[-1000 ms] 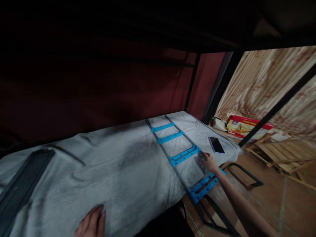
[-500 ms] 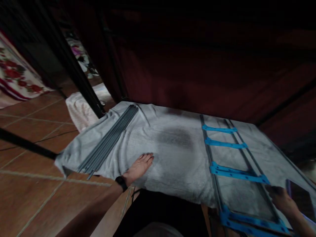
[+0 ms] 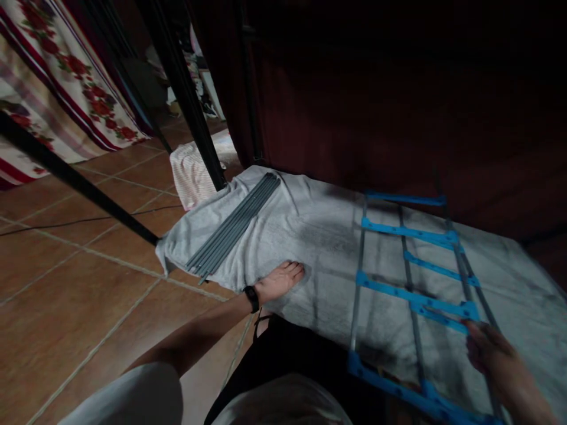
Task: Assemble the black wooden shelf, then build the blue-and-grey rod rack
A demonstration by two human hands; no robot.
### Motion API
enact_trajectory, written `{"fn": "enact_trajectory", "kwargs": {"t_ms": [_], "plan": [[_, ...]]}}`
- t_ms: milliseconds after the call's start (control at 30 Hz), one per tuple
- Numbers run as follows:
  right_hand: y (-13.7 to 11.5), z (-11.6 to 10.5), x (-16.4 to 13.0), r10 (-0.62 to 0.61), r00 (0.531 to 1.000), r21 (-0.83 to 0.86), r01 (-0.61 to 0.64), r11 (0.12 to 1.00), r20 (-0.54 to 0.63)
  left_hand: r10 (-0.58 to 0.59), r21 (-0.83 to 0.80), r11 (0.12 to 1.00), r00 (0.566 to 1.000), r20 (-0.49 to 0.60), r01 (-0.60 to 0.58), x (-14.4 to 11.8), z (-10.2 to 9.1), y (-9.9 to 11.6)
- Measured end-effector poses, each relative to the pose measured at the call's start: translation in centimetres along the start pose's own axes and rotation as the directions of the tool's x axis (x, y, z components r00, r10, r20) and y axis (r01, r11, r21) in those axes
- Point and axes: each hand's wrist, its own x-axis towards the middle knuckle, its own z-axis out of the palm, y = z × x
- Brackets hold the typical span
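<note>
A bundle of grey rods [image 3: 234,227] lies far left on the bed; floral curtain [image 3: 66,88] hangs over the tiled floor [image 3: 66,295].

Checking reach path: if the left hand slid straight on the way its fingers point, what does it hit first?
The left hand lies flat on the grey cloth, fingers pointing right. Going straight on, only bare cloth, then probably the near grey rail of the blue-runged frame. Motion blur makes depth uncertain.
</note>
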Motion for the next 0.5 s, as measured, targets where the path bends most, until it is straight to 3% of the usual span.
{"fn": "enact_trajectory", "kwargs": {"t_ms": [100,133,233,367,500], "plan": [[-0.8,6.9,-1.5,0.038,0.991,0.057,-0.046,0.997,0.126,-0.019,-0.009,1.000,1.000,-0.015,0.019,-0.3,-0.1,-0.6],[-0.9,8.9,-1.8,0.057,0.992,0.071,-0.066,0.995,0.117,-0.046,-0.015,0.999,0.999,-0.022,0.046,-0.6,0.0,-0.9],[-0.6,13.2,-2.0,0.079,0.982,0.123,-0.101,0.987,0.173,-0.174,-0.041,0.984,0.983,-0.053,0.172,-1.7,0.3,-2.6],[0.7,16.2,-1.1,0.047,0.978,0.223,-0.092,0.970,0.201,-0.352,-0.067,0.936,0.927,-0.130,0.346,-3.6,0.3,-5.8],[1.7,17.4,-0.4,-0.007,0.970,0.285,-0.064,0.956,0.242,-0.512,-0.069,0.857,0.832,-0.214,0.510,-5.4,-0.1,-8.7]]}}
